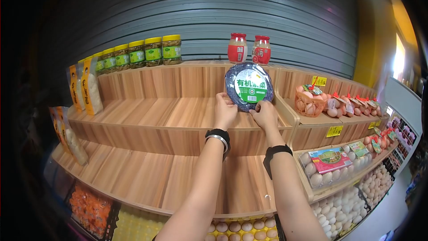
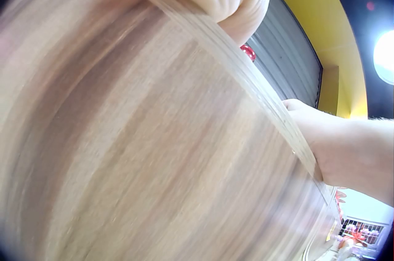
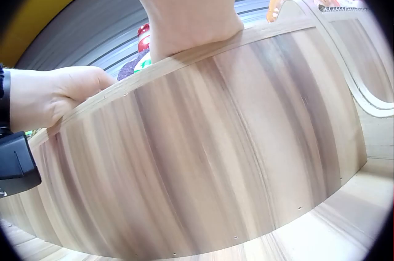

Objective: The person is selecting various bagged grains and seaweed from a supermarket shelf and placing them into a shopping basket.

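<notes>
A round pack of dried seaweed (image 1: 231,84) stands nearly upright on the upper wooden shelf, its white and green label facing me. My left hand (image 1: 225,110) holds its lower left edge with curled fingers. At the lower right edge, my right hand (image 1: 265,115) grips it with thumb and fingers. The shelf's front board hides most of the pack in the right wrist view, where a dark purple piece of it (image 3: 127,68) shows between the hands. Both wrists lie close over the shelf's front edge.
Two red-lidded jars (image 1: 237,48) stand on the top ledge behind the pack. Yellow-lidded jars (image 1: 153,50) line the ledge at left, above bagged goods (image 1: 92,91). Right of the curved divider (image 1: 285,107) sit an egg basket (image 1: 309,105) and a clear egg carton (image 1: 327,176).
</notes>
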Tool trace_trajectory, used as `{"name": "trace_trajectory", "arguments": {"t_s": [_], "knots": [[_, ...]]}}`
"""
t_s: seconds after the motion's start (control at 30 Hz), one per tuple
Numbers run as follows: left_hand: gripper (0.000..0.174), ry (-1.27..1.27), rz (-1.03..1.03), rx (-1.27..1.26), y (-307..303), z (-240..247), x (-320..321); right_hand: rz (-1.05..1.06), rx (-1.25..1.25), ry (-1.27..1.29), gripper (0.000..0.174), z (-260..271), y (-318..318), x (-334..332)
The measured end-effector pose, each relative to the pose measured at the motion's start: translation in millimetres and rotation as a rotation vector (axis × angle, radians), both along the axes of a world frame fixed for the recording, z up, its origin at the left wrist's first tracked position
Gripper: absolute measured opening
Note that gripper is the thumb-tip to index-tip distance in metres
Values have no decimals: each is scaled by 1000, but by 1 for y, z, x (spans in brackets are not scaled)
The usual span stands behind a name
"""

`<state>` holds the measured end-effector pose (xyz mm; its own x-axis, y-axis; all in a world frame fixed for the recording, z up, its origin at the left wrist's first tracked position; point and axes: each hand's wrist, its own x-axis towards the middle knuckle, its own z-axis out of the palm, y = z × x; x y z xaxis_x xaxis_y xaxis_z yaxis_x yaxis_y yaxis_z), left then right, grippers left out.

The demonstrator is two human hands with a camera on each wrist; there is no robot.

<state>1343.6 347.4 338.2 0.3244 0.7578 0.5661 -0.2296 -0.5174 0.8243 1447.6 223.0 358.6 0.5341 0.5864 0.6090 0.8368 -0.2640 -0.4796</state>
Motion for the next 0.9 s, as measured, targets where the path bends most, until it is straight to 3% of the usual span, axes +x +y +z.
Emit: {"name": "trace_trajectory", "arguments": {"t_s": [0.17, 0.2, 0.3, 0.43, 0.53, 0.63, 0.73, 0.9], "knots": [[42, 111, 141, 60, -10, 7, -7, 14, 24, -181, 26, -5, 3, 3], [33, 166, 173, 106, -8, 7, -8, 14, -28, -160, 26, -4, 3, 2], [30, 269, -46, 80, 3, 6, -6, -7, -188, -167, 37, 1, 3, -1], [40, 350, -18, 74, 3, 3, 0, -11, -237, -163, 43, 2, 2, -3], [43, 427, 49, 273, -11, 8, -4, 13, -271, -139, 45, 3, 2, -4], [41, 576, 38, 356, -17, 11, -4, 5, -309, -117, 44, 4, 3, -4], [40, 857, 229, 443, -47, 24, -10, -17, -293, -168, 40, 3, 6, -2], [43, 887, 214, 511, -41, 15, -4, -9, -340, -137, 39, 1, 7, -1]]}}
